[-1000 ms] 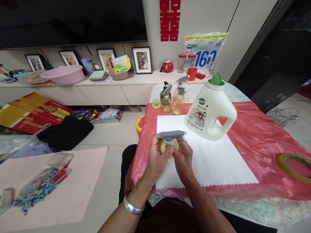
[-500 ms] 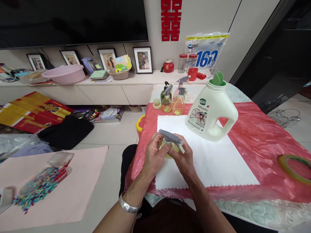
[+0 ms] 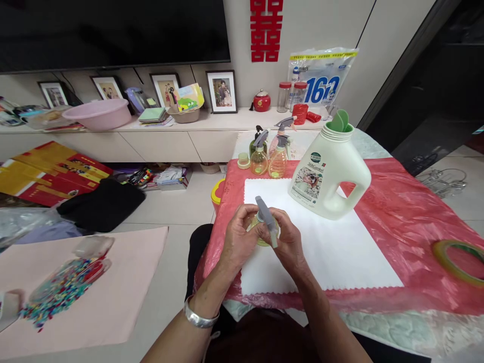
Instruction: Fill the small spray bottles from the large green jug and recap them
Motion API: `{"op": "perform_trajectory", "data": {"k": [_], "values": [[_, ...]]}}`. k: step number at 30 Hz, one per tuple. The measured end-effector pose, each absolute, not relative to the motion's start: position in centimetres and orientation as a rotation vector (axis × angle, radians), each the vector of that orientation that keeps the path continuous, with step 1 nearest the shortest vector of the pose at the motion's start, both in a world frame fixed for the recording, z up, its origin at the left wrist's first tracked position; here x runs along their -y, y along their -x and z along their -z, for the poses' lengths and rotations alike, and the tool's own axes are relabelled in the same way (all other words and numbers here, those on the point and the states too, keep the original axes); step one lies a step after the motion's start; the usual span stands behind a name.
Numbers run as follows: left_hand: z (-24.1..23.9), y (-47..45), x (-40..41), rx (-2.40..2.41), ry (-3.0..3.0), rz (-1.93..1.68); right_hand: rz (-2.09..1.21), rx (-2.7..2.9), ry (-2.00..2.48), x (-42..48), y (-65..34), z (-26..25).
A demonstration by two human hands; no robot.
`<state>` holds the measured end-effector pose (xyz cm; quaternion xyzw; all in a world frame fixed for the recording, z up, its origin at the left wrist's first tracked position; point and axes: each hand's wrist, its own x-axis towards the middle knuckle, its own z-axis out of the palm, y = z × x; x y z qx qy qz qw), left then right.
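Between both hands is a small yellowish see-through spray bottle (image 3: 261, 240) with a grey trigger head (image 3: 266, 214). My left hand (image 3: 241, 233) is wrapped round its left side. My right hand (image 3: 288, 236) grips it from the right, fingers by the neck and trigger head. The nozzle end points toward me and slightly right. Below them lies a white sheet (image 3: 321, 257) with a scalloped edge. A large pale green jug (image 3: 330, 171) with a green scoop (image 3: 339, 121) in its mouth stands on the sheet, beyond my right hand.
Several other spray bottles (image 3: 278, 162) and a pale cup-shaped piece (image 3: 243, 161) stand at the table's far left. A tape roll (image 3: 459, 262) lies right on the red plastic cover (image 3: 408, 217). Left is a pink board (image 3: 124, 282) with colourful beads (image 3: 62, 287).
The grey trigger head has turned on the bottle: its nozzle end has swung from pointing right to pointing toward me. Both hands stay round the bottle.
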<state>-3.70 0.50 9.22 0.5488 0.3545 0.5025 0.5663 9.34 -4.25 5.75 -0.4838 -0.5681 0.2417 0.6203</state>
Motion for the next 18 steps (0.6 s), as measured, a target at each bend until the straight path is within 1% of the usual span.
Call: {"op": "perform_trajectory", "data": {"k": [5, 11, 14, 18], "values": [[-9.4, 4.3, -0.8, -0.746, -1.505, -1.191, -0.600, 1.288, 1.112, 4.2, -9.6, -5.5], [-10.0, 4.2, -1.1, -0.741, -1.367, -1.174, -0.630, 1.284, 1.135, 4.4, -9.4, -6.0], [-10.3, 4.3, -1.3, -0.733, -1.308, -1.091, -0.624, 1.284, 1.138, 4.4, -9.5, -6.0], [-10.1, 4.5, -1.7, -0.716, -1.382, -1.098, -0.614, 1.288, 1.115, 4.4, -9.7, -5.7]]}}
